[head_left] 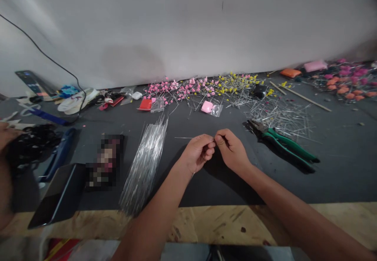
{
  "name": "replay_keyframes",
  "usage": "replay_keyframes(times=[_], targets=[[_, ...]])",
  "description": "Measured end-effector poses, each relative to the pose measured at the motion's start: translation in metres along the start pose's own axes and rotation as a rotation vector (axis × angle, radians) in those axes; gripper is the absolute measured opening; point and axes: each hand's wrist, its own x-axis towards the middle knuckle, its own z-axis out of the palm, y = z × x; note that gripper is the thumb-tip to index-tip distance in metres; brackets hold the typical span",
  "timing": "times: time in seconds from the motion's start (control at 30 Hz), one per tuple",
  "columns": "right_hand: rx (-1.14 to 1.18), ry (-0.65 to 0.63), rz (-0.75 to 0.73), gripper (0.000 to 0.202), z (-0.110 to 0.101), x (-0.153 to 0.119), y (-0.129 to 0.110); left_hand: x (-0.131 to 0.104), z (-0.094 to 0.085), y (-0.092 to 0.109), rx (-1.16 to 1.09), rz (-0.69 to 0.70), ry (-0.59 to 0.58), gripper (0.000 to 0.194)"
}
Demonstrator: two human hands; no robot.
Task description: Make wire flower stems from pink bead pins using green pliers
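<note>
My left hand point(200, 153) is closed in a pinch on a thin metal wire point(182, 137), whose free end sticks out to the left. Fingertip to fingertip with it, my right hand point(231, 149) is also pinched closed; whatever lies between its fingers is hidden. Left of my hands is a bundle of straight silvery wires point(144, 163). Pliers with green and black handles point(282, 145) lie to the right. Behind my hands sits a pink clay packet point(207, 106) beside a small clear bag.
Wires tipped with pink pieces point(179, 86) and yellow pieces point(235, 81) line the wall. Loose wires point(279, 115) lie behind the pliers. At left are a phone point(59, 194), a blue stapler-like tool point(60, 153) and another person's hand point(8, 135). A wooden edge point(218, 223) borders the front.
</note>
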Motion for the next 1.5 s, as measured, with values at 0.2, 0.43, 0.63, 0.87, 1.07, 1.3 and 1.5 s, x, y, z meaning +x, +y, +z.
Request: replay_keyframes(times=[0.2, 0.43, 0.63, 0.87, 1.07, 1.3, 1.5], targets=[[0.057, 0.025, 0.099, 0.018, 0.001, -0.002, -0.001, 0.003, 0.0, -0.007, 0.083, 0.109, 0.072, 0.014], [0.137, 0.067, 0.155, 0.02, 0.002, -0.002, 0.0, 0.004, 0.002, -0.006, 0.227, 0.257, 0.145, 0.012], [0.107, 0.133, 0.175, 0.017, 0.0, -0.005, -0.005, 0.003, 0.001, -0.008, 0.397, 0.366, 0.179, 0.007], [0.427, 0.015, 0.363, 0.017, -0.004, -0.003, -0.008, -0.008, 0.001, -0.009, 0.767, 0.537, 0.216, 0.014], [0.756, -0.115, 0.604, 0.015, -0.013, 0.0, -0.007, -0.016, 0.001, 0.0, 1.287, 0.728, 0.107, 0.018], [0.861, -0.103, 0.597, 0.009, -0.015, 0.001, -0.007, -0.011, -0.004, 0.0, 1.395, 0.836, 0.073, 0.023], [0.798, -0.077, 0.528, 0.011, -0.01, 0.0, -0.002, -0.006, -0.004, -0.003, 1.423, 0.924, 0.161, 0.021]])
